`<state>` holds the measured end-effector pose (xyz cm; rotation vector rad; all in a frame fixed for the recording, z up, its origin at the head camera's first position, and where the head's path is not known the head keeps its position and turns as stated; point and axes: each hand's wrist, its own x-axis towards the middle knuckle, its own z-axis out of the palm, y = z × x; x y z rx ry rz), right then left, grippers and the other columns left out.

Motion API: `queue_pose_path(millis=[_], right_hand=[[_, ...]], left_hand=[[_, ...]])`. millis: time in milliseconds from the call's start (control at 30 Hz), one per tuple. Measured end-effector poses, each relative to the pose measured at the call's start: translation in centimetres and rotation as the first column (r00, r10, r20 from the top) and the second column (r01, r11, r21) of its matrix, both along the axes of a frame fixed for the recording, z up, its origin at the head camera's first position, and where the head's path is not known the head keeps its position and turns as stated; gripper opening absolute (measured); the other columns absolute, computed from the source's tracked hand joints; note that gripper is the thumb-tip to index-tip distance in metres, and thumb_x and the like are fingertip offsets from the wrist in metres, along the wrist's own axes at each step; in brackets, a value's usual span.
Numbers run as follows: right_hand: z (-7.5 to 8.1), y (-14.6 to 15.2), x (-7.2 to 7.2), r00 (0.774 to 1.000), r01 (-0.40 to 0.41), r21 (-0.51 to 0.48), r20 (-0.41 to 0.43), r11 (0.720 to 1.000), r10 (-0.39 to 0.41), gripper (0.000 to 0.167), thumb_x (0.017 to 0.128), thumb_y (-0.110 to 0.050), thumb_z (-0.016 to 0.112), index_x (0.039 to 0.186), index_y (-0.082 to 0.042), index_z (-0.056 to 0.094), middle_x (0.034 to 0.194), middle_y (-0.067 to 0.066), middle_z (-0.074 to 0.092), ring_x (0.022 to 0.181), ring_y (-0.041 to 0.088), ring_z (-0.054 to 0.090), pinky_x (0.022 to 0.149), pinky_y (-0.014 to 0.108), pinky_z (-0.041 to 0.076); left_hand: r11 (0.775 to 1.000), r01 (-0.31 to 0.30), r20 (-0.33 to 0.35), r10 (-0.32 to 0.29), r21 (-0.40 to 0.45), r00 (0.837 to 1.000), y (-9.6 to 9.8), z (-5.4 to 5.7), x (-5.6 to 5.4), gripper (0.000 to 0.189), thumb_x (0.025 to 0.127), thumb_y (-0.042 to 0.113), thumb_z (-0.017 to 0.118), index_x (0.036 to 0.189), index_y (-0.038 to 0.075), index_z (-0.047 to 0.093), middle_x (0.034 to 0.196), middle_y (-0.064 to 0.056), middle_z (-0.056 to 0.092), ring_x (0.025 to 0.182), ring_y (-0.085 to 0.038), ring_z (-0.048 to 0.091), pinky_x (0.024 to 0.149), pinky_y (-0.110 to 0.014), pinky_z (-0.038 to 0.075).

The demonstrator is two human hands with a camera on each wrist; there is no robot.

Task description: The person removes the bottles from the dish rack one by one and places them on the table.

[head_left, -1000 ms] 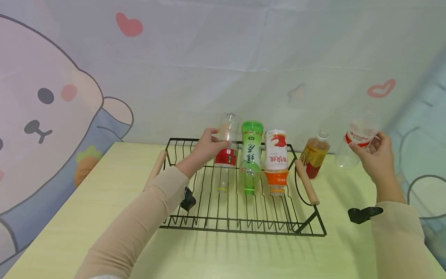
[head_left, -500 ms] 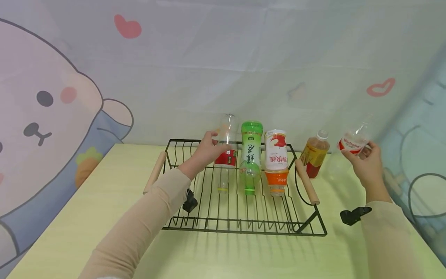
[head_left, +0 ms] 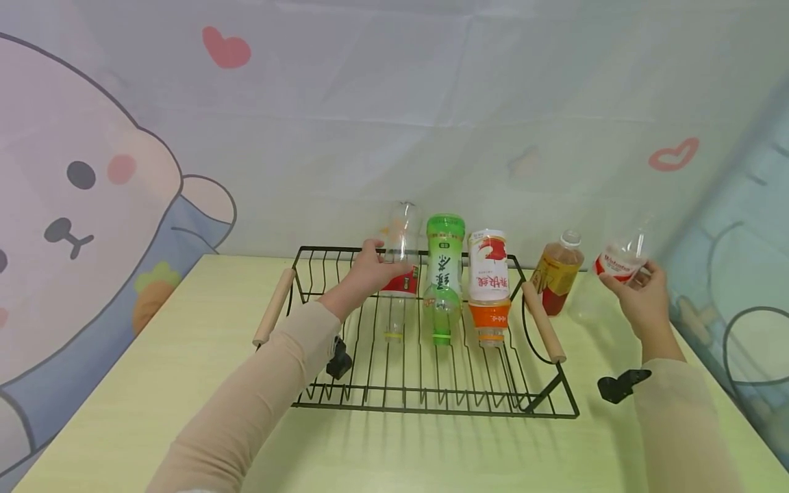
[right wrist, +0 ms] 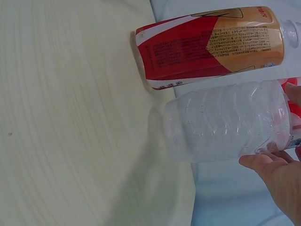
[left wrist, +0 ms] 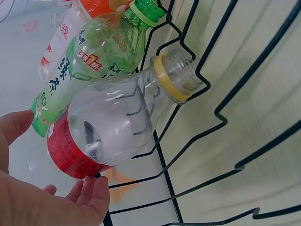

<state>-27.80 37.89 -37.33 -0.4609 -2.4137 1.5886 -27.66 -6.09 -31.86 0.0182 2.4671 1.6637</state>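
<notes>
My left hand (head_left: pixel 370 272) is at a clear plastic bottle (left wrist: pixel 110 113) with a red label, which leans neck down in a black wire rack (head_left: pixel 431 409). In the left wrist view its thumb stands clear of the bottle, and its fingers lie close under the bottle's raised end. Off to the right, my right hand (head_left: pixel 647 294) grips another clear plastic bottle (right wrist: pixel 225 122) with a red and white label, around that label. This bottle is upright and slightly tilted, its base close over the table. An uncapped bottle with a red and yellow label (head_left: pixel 557 274) stands just left of it.
A green tea bottle (head_left: pixel 445 260) and a white bottle with an orange band (head_left: pixel 490 270) lean neck down in the rack, right of the red-labelled one. Wooden handles (head_left: pixel 544 322) flank the rack. A printed cloth (head_left: pixel 345 137) hangs behind the table (head_left: pixel 154 356).
My right hand has moved left and down with its clear bottle, nearer to the standing bottle. My left hand has shifted slightly down at the red label; the racked bottles keep their places.
</notes>
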Motion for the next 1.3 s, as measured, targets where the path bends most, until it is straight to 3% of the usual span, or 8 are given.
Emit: queue_pose_path(millis=[400,800,1300], right_hand=[[-1.1,0.0,0.2,1.0,-0.001,0.032,0.003,0.999,0.001,0.094,0.092,-0.039,0.06,0.152,-0.003,-0.003,0.158,0.024,0.011,0.143,0.043,0.019,0.111,0.054,0.027],[-1.4,-0.1,0.2,1.0,-0.022,0.04,0.001,0.999,0.022,0.093,0.094,-0.039,0.059,0.152,-0.001,-0.003,0.157,0.025,0.01,0.142,0.044,0.019,0.111,0.055,0.026],[-1.2,-0.4,0.2,1.0,-0.023,0.039,0.002,0.999,0.023,0.094,0.093,-0.042,0.058,0.152,-0.001,-0.002,0.157,0.026,0.011,0.141,0.045,0.021,0.111,0.054,0.028]], left_hand=[[0.999,-0.011,0.022,0.012,-0.033,1.0,0.6,-0.8,-0.3,0.089,0.086,0.028,0.072,0.15,0.007,0.014,0.151,-0.022,0.028,0.136,-0.034,0.034,0.11,-0.048,0.033],[1.0,-0.012,0.054,0.012,0.005,0.998,0.7,-1.7,-0.5,0.089,0.086,0.026,0.072,0.149,0.008,0.012,0.136,-0.021,0.041,0.124,-0.033,0.046,0.103,-0.045,0.042],[0.999,0.006,0.071,-0.009,0.043,0.997,0.8,-2.5,-0.6,0.09,0.086,0.021,0.072,0.147,0.007,0.008,0.135,-0.021,0.042,0.122,-0.034,0.048,0.103,-0.048,0.042]])
